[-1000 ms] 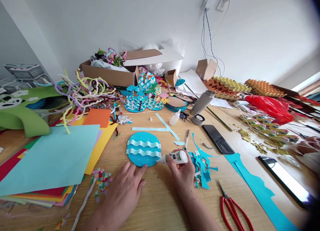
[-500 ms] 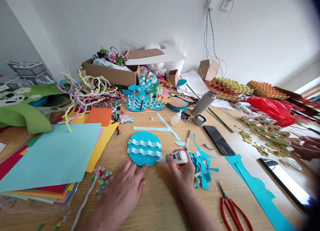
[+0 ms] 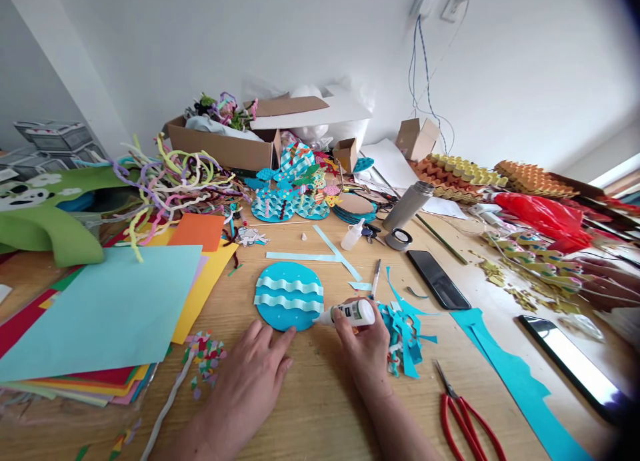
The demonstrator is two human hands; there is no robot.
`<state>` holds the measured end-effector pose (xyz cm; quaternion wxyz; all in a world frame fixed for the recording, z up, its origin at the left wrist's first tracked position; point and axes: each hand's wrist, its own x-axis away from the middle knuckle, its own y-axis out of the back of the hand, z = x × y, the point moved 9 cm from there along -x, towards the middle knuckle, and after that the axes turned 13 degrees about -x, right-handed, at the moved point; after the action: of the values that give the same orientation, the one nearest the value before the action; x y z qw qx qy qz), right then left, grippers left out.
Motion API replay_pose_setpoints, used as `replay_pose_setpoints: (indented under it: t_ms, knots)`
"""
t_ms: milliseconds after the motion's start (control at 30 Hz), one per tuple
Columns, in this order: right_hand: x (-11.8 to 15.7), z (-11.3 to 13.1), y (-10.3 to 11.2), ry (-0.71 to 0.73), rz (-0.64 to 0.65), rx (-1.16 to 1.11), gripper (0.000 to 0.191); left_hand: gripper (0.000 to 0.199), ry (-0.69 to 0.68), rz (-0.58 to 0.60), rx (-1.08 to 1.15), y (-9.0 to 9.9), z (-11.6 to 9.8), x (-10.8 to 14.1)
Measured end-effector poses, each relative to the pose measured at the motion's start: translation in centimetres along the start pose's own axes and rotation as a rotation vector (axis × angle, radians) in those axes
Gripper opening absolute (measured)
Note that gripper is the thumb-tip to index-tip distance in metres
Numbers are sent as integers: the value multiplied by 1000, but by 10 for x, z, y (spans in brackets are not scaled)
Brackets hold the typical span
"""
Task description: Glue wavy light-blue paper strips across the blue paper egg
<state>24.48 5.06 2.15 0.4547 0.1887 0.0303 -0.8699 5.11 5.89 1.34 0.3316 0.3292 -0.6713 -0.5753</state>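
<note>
A round blue disc [image 3: 287, 320] with two wavy pale-blue strips [image 3: 289, 286] across it lies on the table. My left hand [image 3: 257, 368] rests flat with fingers apart, its fingertips at the disc's lower edge. In my right hand [image 3: 367, 348] is a white glue bottle [image 3: 355, 312], tilted on its side, its nozzle at the disc's lower right edge. Flat pale-blue strips [image 3: 300, 256] lie just beyond the disc. Blue paper scraps [image 3: 407, 334] are heaped beside my right hand.
Red-handled scissors [image 3: 463, 414] and two phones [image 3: 437, 279] lie to the right. Coloured paper sheets [image 3: 110, 308] are stacked at left. A metal flask [image 3: 409, 206] lies tilted behind. Another person's hand [image 3: 617, 281] shows at the far right.
The other person's hand at the far right has shifted slightly. My two hands, the bottle and the disc look almost unchanged.
</note>
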Motion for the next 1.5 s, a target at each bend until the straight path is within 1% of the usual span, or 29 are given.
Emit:
replay_pose_setpoints:
  t_ms: [200, 400, 467, 600, 700, 833, 933, 1067, 1233, 1300, 1500]
  knots:
    - [1, -5, 1, -50, 9, -35, 22, 43, 2, -4, -1, 0, 1, 0]
    - [1, -3, 0, -34, 8, -20, 22, 43, 10, -2, 3, 0, 1, -1]
    - [0, -2, 0, -48, -2, -35, 23, 43, 5, -3, 0, 0, 0, -1]
    - [-3, -2, 8, -104, -113, -160, 30, 44, -2, 0, 8, 1, 0, 0]
    - [-3, -9, 13, -170, -190, -241, 34, 44, -1, 3, 19, 1, 0, 1]
    - [-3, -27, 14, -279, -229, -363, 33, 46, 4, 15, 24, 0, 1, 1]
    - [-4, -33, 13, -330, -230, -456, 32, 47, 8, 15, 19, 2, 1, 0]
    - [-9, -24, 5, -354, -211, -544, 31, 45, 7, 0, 14, 7, 0, 1]
    - [-13, -6, -12, -353, -169, -600, 30, 38, 10, -46, -4, 12, -1, 4]
    - [-13, -1, -20, -342, -140, -572, 29, 38, 42, -41, -17, 11, 1, 4]
    - [-9, 11, -53, -287, 7, -408, 36, 40, 148, 40, -30, 6, 10, 5]
